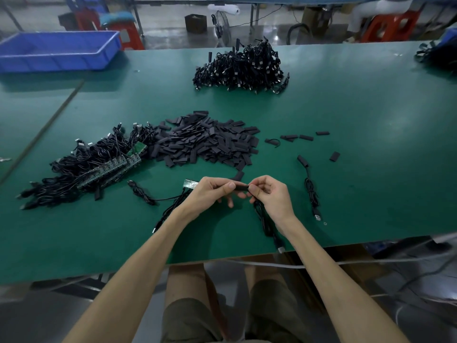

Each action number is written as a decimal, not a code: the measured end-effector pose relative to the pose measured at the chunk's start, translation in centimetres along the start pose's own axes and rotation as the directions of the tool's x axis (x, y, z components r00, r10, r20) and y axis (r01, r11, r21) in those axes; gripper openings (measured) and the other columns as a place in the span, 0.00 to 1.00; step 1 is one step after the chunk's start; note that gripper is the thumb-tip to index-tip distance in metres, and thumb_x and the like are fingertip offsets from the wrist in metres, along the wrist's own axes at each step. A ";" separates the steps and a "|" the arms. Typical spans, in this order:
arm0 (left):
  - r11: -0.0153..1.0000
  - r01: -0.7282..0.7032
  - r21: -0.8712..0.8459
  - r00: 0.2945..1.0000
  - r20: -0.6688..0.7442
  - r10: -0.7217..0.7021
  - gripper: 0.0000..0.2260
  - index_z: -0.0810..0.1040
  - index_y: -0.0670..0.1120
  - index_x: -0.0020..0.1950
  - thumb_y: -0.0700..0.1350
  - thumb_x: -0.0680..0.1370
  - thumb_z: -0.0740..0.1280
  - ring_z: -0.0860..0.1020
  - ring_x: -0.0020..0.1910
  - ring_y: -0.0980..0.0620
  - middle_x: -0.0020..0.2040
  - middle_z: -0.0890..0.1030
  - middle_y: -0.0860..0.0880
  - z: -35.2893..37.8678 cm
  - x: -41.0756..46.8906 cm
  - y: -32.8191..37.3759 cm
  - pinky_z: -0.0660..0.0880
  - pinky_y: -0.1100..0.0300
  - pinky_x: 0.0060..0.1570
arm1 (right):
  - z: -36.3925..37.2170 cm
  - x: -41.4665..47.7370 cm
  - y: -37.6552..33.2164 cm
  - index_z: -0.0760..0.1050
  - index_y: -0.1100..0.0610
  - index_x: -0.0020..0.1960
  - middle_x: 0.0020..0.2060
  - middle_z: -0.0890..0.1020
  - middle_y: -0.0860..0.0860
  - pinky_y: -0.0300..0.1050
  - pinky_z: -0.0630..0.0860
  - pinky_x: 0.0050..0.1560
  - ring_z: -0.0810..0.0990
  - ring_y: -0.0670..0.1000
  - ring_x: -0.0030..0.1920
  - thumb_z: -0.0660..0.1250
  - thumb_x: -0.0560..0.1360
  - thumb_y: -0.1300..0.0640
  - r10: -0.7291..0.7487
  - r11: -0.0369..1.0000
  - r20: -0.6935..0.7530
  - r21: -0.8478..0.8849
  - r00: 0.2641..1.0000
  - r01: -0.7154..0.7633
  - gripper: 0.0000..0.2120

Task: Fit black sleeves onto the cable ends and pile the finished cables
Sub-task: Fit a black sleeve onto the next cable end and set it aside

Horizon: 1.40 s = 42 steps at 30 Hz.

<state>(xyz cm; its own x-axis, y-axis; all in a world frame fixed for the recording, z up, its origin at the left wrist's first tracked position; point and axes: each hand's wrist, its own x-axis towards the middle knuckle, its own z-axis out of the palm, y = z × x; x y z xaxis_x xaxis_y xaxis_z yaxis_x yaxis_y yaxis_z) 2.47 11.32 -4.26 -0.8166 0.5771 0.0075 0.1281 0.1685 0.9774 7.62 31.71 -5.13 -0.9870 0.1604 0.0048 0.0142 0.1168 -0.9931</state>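
Knees [222,305] in olive shorts sit under the near edge of the table [358,199], and both forearms cross that edge to meet just above the green top.

The left hand [212,191] pinches one end of a sleeve [241,187] between thumb and curled fingers. The right hand [269,194] pinches the other end. The sleeve is a short, flat, matt black tube held level between them. A cable [265,224] hangs in a loose bundle below the right hand, and its plug [281,249] lies at the table's near edge.

Just left of the left hand lies a small green board [191,183] with thin black leads trailing toward the near edge.

Behind the hands spreads a heap of sleeves [205,142], with a few strays [296,137] to its right. Touching the heap's left side is a tangle of bare cables [94,167] with green boards showing. A lone cable [310,186], sleeved at its far end, lies stretched out to the right of the right hand.

The finished pile [241,68] stands well apart at the far middle of the table, with a broad bare band between it and the heap. The right half of the table is mostly open. A blue bin [57,49] sits at the far left corner.
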 end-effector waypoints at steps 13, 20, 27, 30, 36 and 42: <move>0.995 -0.026 -0.095 0.990 0.139 0.039 0.17 0.80 0.33 0.63 0.42 0.80 0.65 0.84 0.40 0.49 0.52 0.86 0.41 -0.3 0.3 0.0 0.75 0.64 0.51 | -0.9 0.1 -0.5 0.79 0.61 0.44 0.34 0.85 0.52 0.40 0.80 0.38 0.82 0.49 0.32 0.73 0.76 0.69 0.047 0.999 0.115 0.015 0.992 -0.049 0.06; 0.999 -0.011 -0.050 0.995 0.098 0.015 0.15 0.81 0.36 0.62 0.43 0.81 0.65 0.84 0.43 0.48 0.52 0.86 0.41 -0.2 0.3 0.2 0.74 0.63 0.45 | -0.5 0.2 -0.7 0.77 0.61 0.43 0.34 0.85 0.50 0.39 0.80 0.37 0.83 0.47 0.31 0.72 0.77 0.70 0.034 0.999 0.103 -0.001 0.994 -0.034 0.07; 0.963 0.034 0.268 0.972 -0.234 0.031 0.08 0.84 0.51 0.59 0.45 0.81 0.69 0.83 0.47 0.59 0.48 0.86 0.55 -0.7 -1.0 1.1 0.77 0.64 0.46 | -2.9 -0.1 -1.4 0.82 0.58 0.48 0.39 0.86 0.52 0.38 0.81 0.44 0.83 0.48 0.36 0.74 0.77 0.65 -0.049 0.998 -0.121 -0.033 0.992 0.045 0.03; 0.828 0.079 0.556 0.877 -0.433 0.207 0.08 0.83 0.52 0.58 0.44 0.80 0.71 0.77 0.50 0.60 0.52 0.80 0.56 -3.8 -2.1 1.2 0.73 0.65 0.53 | -5.9 0.6 -1.9 0.82 0.53 0.50 0.41 0.86 0.48 0.38 0.81 0.45 0.84 0.47 0.39 0.73 0.79 0.62 -0.129 0.986 -0.289 -0.136 0.949 0.093 0.04; 0.611 0.500 0.614 0.848 -0.490 -0.202 0.15 0.79 0.48 0.61 0.55 0.80 0.70 0.76 0.58 0.47 0.55 0.79 0.50 -6.6 -2.8 0.7 0.64 0.45 0.68 | -8.4 1.8 -1.1 0.79 0.55 0.53 0.45 0.83 0.48 0.50 0.82 0.54 0.83 0.51 0.46 0.69 0.81 0.60 -0.134 0.930 -0.396 -0.367 0.908 -0.022 0.02; 0.868 0.433 0.242 0.829 -0.486 -0.278 0.10 0.79 0.46 0.55 0.44 0.76 0.75 0.81 0.49 0.47 0.50 0.83 0.46 -5.9 -3.0 1.4 0.78 0.52 0.52 | -8.8 1.8 -0.9 0.77 0.59 0.66 0.61 0.80 0.53 0.51 0.76 0.65 0.78 0.53 0.62 0.65 0.84 0.53 -0.161 0.759 -0.254 -0.650 0.954 -0.045 0.14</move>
<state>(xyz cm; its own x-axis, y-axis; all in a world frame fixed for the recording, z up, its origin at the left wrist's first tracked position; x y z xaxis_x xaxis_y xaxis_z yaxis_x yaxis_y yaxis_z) 1.79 5.12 -1.66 -0.9857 0.0435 -0.1630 -0.1064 0.5893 0.8009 7.26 40.56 -3.22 -0.9028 0.3835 0.1945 0.1592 0.7183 -0.6772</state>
